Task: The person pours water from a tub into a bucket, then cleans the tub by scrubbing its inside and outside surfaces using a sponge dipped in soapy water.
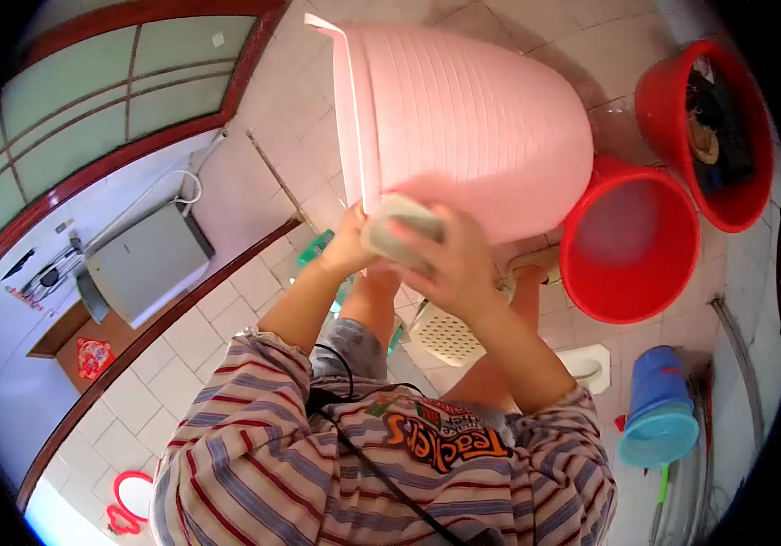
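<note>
A large pink ribbed tub [477, 118] lies tipped on its side, its rim facing left. My left hand [349, 244] is at the lower part of that rim, its fingers closed on the edge. A greyish-green sponge-like block [401, 227] is in my right hand [450, 259], whose fingers lie across it beside the tub's lower wall. The underside of the block is hidden.
To the right stand a red basin [632, 291] with cloudy liquid and another red basin [741, 205] holding dark cloth. A perforated stool [445, 335] is between my legs. Blue and teal basins [659, 437] sit lower right. A grey box-shaped appliance [149, 264] is at left.
</note>
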`<action>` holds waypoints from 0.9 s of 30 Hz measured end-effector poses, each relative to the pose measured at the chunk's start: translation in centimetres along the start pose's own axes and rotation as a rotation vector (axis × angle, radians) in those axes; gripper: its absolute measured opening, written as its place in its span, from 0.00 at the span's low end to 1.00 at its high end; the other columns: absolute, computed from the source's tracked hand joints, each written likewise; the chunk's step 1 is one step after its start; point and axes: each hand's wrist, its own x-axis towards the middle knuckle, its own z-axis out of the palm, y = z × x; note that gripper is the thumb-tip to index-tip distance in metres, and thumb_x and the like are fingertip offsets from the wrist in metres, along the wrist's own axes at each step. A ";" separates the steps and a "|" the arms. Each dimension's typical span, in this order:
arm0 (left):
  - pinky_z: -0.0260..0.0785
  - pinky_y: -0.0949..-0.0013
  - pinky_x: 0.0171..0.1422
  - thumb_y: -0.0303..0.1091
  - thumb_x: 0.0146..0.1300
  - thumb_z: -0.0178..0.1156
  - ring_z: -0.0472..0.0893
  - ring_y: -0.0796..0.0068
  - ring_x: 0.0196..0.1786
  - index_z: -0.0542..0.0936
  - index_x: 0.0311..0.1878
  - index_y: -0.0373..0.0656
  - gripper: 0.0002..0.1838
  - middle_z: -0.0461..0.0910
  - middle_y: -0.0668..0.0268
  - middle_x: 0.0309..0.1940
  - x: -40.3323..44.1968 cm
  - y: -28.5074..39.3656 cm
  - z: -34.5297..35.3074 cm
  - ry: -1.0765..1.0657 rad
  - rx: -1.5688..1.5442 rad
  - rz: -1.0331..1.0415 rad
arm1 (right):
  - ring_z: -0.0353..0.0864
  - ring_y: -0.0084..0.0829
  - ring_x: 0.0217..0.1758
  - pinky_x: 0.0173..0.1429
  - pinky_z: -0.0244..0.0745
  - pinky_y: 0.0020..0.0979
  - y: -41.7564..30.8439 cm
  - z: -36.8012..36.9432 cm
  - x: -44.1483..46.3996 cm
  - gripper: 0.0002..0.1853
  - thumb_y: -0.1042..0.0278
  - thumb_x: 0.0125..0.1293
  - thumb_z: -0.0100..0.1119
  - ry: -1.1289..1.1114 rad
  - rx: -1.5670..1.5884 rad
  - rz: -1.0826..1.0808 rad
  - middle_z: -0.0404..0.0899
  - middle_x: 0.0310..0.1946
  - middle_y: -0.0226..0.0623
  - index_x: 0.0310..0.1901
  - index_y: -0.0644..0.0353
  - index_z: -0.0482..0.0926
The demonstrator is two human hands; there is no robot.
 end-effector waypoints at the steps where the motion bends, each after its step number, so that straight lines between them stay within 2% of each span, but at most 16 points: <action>1: 0.72 0.71 0.51 0.26 0.53 0.66 0.79 0.77 0.44 0.77 0.48 0.37 0.18 0.82 0.66 0.40 -0.1 -1.3 -0.3 0.025 0.089 0.043 | 0.73 0.45 0.50 0.52 0.71 0.41 -0.5 1.0 0.9 0.25 0.56 0.47 0.66 -0.025 -0.099 -0.065 0.73 0.47 0.42 0.52 0.39 0.80; 6: 0.72 0.70 0.49 0.29 0.52 0.66 0.80 0.76 0.43 0.79 0.44 0.39 0.15 0.82 0.63 0.38 -3.1 -2.4 0.0 -0.055 0.005 -0.124 | 0.74 0.42 0.43 0.47 0.71 0.40 1.9 2.1 9.7 0.23 0.54 0.50 0.66 0.020 -0.099 -0.133 0.74 0.43 0.40 0.51 0.38 0.80; 8: 0.71 0.71 0.48 0.26 0.55 0.63 0.78 0.77 0.42 0.78 0.48 0.37 0.16 0.81 0.65 0.40 -3.7 -5.0 0.4 -0.133 0.092 0.176 | 0.75 0.38 0.38 0.42 0.73 0.36 2.8 2.2 14.3 0.22 0.58 0.52 0.65 -0.084 -0.256 0.027 0.72 0.36 0.38 0.52 0.38 0.79; 9: 0.71 0.71 0.48 0.26 0.55 0.63 0.78 0.77 0.42 0.78 0.48 0.37 0.16 0.81 0.65 0.40 -3.8 -5.2 0.3 -0.123 0.072 0.172 | 0.75 0.38 0.38 0.42 0.73 0.36 2.9 2.6 15.0 0.22 0.58 0.52 0.65 -0.105 -0.261 0.022 0.72 0.36 0.38 0.52 0.38 0.79; 11: 0.71 0.71 0.48 0.26 0.55 0.64 0.79 0.77 0.41 0.78 0.48 0.38 0.16 0.82 0.64 0.39 -3.4 -5.4 -0.1 -0.187 -0.037 -0.070 | 0.75 0.40 0.39 0.41 0.73 0.38 3.0 3.1 15.9 0.20 0.52 0.55 0.63 -0.058 -0.229 0.098 0.72 0.33 0.40 0.51 0.39 0.80; 12: 0.71 0.71 0.48 0.26 0.55 0.64 0.79 0.77 0.41 0.78 0.48 0.38 0.16 0.82 0.64 0.39 -3.5 -5.5 -0.5 -0.188 -0.050 -0.064 | 0.76 0.38 0.43 0.43 0.74 0.37 1.6 3.2 14.0 0.20 0.53 0.53 0.64 -0.131 -0.221 0.074 0.75 0.39 0.38 0.49 0.37 0.81; 14: 0.71 0.70 0.48 0.28 0.55 0.63 0.79 0.75 0.41 0.78 0.47 0.40 0.15 0.82 0.64 0.39 -4.1 -6.0 -1.2 -0.279 0.022 -0.143 | 0.76 0.38 0.48 0.45 0.74 0.36 -0.2 4.1 8.4 0.22 0.55 0.48 0.66 -0.070 -0.175 -0.265 0.76 0.48 0.37 0.49 0.37 0.81; 15: 0.71 0.70 0.48 0.28 0.55 0.63 0.79 0.75 0.41 0.78 0.47 0.40 0.15 0.82 0.64 0.39 -4.5 -6.1 -1.0 -0.278 0.011 -0.134 | 0.75 0.38 0.50 0.46 0.74 0.36 -1.9 3.9 5.1 0.23 0.55 0.46 0.67 -0.155 -0.132 -0.176 0.74 0.52 0.36 0.49 0.38 0.80; 17: 0.72 0.69 0.44 0.24 0.57 0.58 0.80 0.70 0.36 0.79 0.45 0.38 0.11 0.83 0.65 0.33 -5.3 -5.7 -0.1 -0.016 -0.049 0.300 | 0.74 0.38 0.52 0.48 0.73 0.37 -3.1 3.6 3.7 0.24 0.56 0.45 0.67 -0.251 -0.093 -0.092 0.73 0.56 0.36 0.49 0.39 0.80; 18: 0.72 0.69 0.44 0.24 0.57 0.58 0.80 0.70 0.36 0.79 0.45 0.38 0.11 0.83 0.65 0.33 -5.5 -5.4 -0.3 -0.014 -0.062 0.292 | 0.74 0.39 0.51 0.47 0.73 0.38 -3.4 3.3 4.3 0.24 0.56 0.46 0.67 -0.251 -0.134 -0.077 0.73 0.54 0.35 0.50 0.40 0.80; 20: 0.72 0.68 0.43 0.26 0.58 0.58 0.80 0.67 0.36 0.79 0.44 0.39 0.10 0.82 0.60 0.33 -5.8 -4.5 -1.3 -0.306 0.151 -0.206 | 0.74 0.40 0.47 0.44 0.71 0.40 -1.6 4.1 6.1 0.23 0.55 0.49 0.65 -0.241 -0.173 -0.041 0.74 0.47 0.36 0.50 0.40 0.80; 21: 0.72 0.68 0.43 0.26 0.58 0.58 0.80 0.67 0.36 0.79 0.44 0.39 0.10 0.82 0.60 0.33 -6.1 -5.6 -0.8 -0.301 0.148 -0.205 | 0.74 0.40 0.45 0.43 0.71 0.40 -0.3 4.6 8.8 0.22 0.54 0.50 0.65 -0.245 -0.220 -0.003 0.73 0.44 0.37 0.51 0.40 0.80; 23: 0.71 0.67 0.42 0.27 0.58 0.58 0.80 0.64 0.36 0.79 0.43 0.39 0.10 0.81 0.55 0.33 -7.3 -8.3 0.6 -0.245 0.071 0.043 | 0.75 0.41 0.44 0.45 0.72 0.40 0.7 5.2 15.0 0.22 0.48 0.54 0.62 -0.295 -0.255 0.131 0.73 0.41 0.39 0.52 0.38 0.79; 24: 0.71 0.67 0.42 0.27 0.58 0.58 0.80 0.64 0.36 0.79 0.43 0.39 0.10 0.81 0.55 0.33 -7.3 -8.4 0.6 -0.246 0.081 0.042 | 0.75 0.40 0.46 0.49 0.71 0.39 3.3 7.1 16.6 0.22 0.45 0.56 0.60 -0.216 -0.265 0.074 0.72 0.41 0.39 0.53 0.36 0.79; 26: 0.71 0.67 0.41 0.27 0.57 0.59 0.80 0.64 0.35 0.79 0.43 0.39 0.10 0.81 0.54 0.32 -7.3 -8.4 0.4 -0.243 0.063 0.026 | 0.75 0.40 0.48 0.52 0.70 0.38 4.2 8.1 20.3 0.23 0.42 0.56 0.58 -0.295 -0.273 0.338 0.72 0.41 0.39 0.54 0.34 0.78; 27: 0.71 0.67 0.41 0.27 0.57 0.59 0.80 0.64 0.35 0.79 0.43 0.39 0.10 0.81 0.54 0.32 -7.3 -8.3 0.2 -0.246 0.062 0.021 | 0.75 0.40 0.48 0.52 0.70 0.38 3.9 8.0 20.2 0.23 0.42 0.56 0.58 -0.297 -0.272 0.344 0.72 0.41 0.39 0.54 0.34 0.78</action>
